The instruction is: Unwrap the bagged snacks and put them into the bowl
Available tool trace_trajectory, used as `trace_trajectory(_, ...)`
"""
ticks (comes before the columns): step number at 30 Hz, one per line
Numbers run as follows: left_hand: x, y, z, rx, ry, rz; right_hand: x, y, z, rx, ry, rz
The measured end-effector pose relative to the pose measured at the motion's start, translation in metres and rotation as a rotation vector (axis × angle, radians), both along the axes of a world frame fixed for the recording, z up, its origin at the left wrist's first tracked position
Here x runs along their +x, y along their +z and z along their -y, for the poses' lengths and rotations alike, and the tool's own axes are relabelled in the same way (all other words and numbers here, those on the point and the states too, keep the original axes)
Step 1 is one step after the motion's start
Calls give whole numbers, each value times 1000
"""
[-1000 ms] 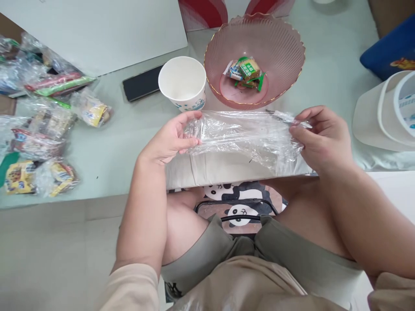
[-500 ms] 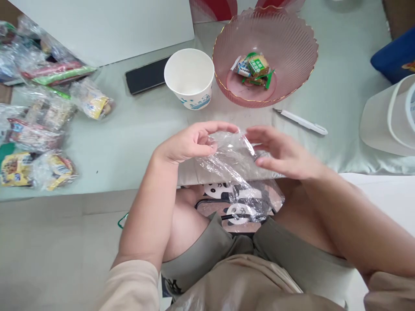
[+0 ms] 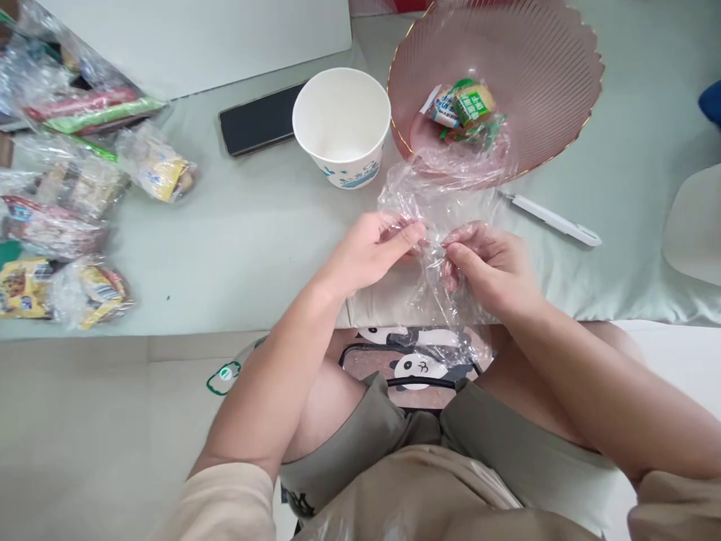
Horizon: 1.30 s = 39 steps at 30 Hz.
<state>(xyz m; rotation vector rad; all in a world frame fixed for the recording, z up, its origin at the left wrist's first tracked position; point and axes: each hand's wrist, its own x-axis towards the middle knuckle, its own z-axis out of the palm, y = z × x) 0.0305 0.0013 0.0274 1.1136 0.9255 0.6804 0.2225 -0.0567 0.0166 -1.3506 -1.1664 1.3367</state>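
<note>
A crumpled clear plastic bag (image 3: 444, 203) stretches between my hands, over the table's front edge. Its far end lies against the pink ribbed bowl, and its near end hangs toward my lap. My left hand (image 3: 378, 252) pinches the bag between thumb and fingers. Close beside it, my right hand (image 3: 489, 264) also pinches the film, fingers curled. In the pink bowl (image 3: 555, 83) are several small wrapped snacks (image 3: 470, 105), with green and white wrappers. Left of the bowl a white paper cup (image 3: 341, 120) with a blue print stands upright.
A black phone (image 3: 259, 120) lies partly behind the cup. A white cutter-like pen (image 3: 555, 218) rests right of the bag. Bagged snacks (image 3: 93, 289) crowd the table's left side. A white container (image 3: 695, 225) stands at the right edge. A panda-print case (image 3: 372, 368) sits between my knees.
Both hands have closed on the plastic bag, fingers now pinching it. The upper part of the bag has spread forward against the bowl. The view has shifted slightly.
</note>
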Motion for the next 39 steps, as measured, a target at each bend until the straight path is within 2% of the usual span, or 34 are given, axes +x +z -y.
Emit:
trace_trajectory(7, -18, 8, -15, -60, 63, -7, 8, 2, -2, 13, -91, 94)
trace_trajectory(11, -16, 5, -19, -107, 265, 95, 9, -2, -3, 32, -144, 84)
trace_trajectory(13, -9, 4, -17, -169, 316, 136, 9, -3, -3, 42, -168, 83)
trace_trajectory(15, 0, 2, -11, -247, 220, 175, 9, -3, -3, 53, -172, 104)
trace_trajectory(17, 8, 1, -4, -293, 32, 191, 9, 0, -3, 56, -137, 127)
trace_trajectory(19, 14, -1, 2, -276, -105, 137, 9, 3, -3, 65, -86, 134)
trace_trajectory(20, 15, -2, 4, -250, -128, 89, 10, 4, -2, 71, -53, 134)
trace_trajectory(25, 2, 0, -1, -158, -129, -59, 16, 3, -1, 57, 100, 124)
trace_trajectory(28, -12, 4, -6, -137, -147, -27, 21, -6, -1, 64, 65, 60)
trace_trajectory(31, -20, 8, -9, -139, -77, 26, 24, -12, -2, 75, 11, -24)
trace_trajectory(34, -22, 10, -11, -138, 5, 44, 26, -7, -5, 60, -6, -70)
trace_trajectory(37, -21, 9, -14, -136, 4, 70, 28, 2, -7, 36, 60, -70)
trace_trajectory(39, -19, 5, -15, -87, 7, 63, 29, 4, -8, 86, 67, -59)
